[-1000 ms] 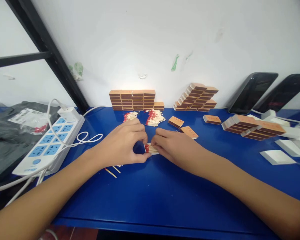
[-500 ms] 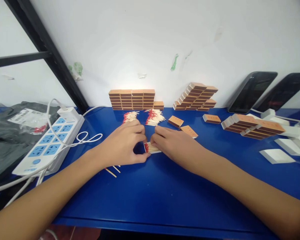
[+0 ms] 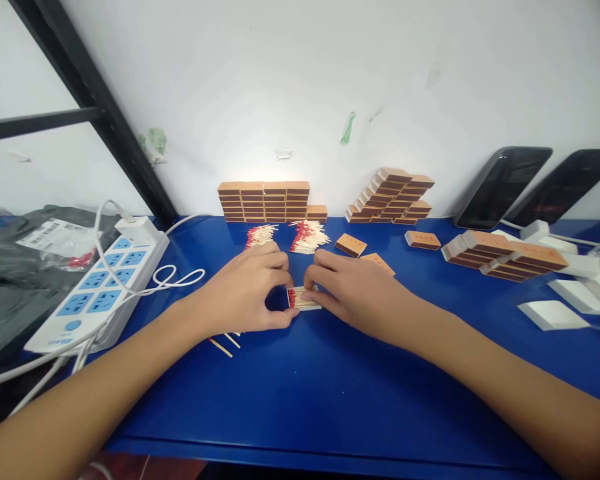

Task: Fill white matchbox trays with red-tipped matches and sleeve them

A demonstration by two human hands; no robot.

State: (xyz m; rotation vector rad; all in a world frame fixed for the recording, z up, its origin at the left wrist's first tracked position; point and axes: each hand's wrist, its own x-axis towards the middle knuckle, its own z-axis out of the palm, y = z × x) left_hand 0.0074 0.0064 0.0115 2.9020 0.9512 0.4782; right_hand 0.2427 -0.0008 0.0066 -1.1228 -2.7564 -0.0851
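A small white matchbox tray (image 3: pixel 312 307) filled with red-tipped matches (image 3: pixel 296 297) lies on the blue table between my hands. My left hand (image 3: pixel 253 287) is closed on the tray's left end, thumb at the near corner and fingers curled at the far side. From the right, my right hand (image 3: pixel 347 283) has its thumb pressed on the matches, its curled fingers at the tray's far edge. Beyond the hands are two heaps of loose matches, a left heap (image 3: pixel 261 235) and a right heap (image 3: pixel 310 237). A few stray matches (image 3: pixel 221 347) lie by my left wrist.
Stacked matchboxes (image 3: pixel 264 202) line the wall, with a slanted stack (image 3: pixel 393 197) and another pile (image 3: pixel 503 253) rightward. Single boxes (image 3: pixel 351 245) lie nearer. White trays (image 3: pixel 553 313) and phones (image 3: pixel 504 187) are right; a power strip (image 3: pixel 100 287) with cables is left.
My right thumb has shifted onto the top of the matches, so more of them show. My left hand keeps its hold on the tray.
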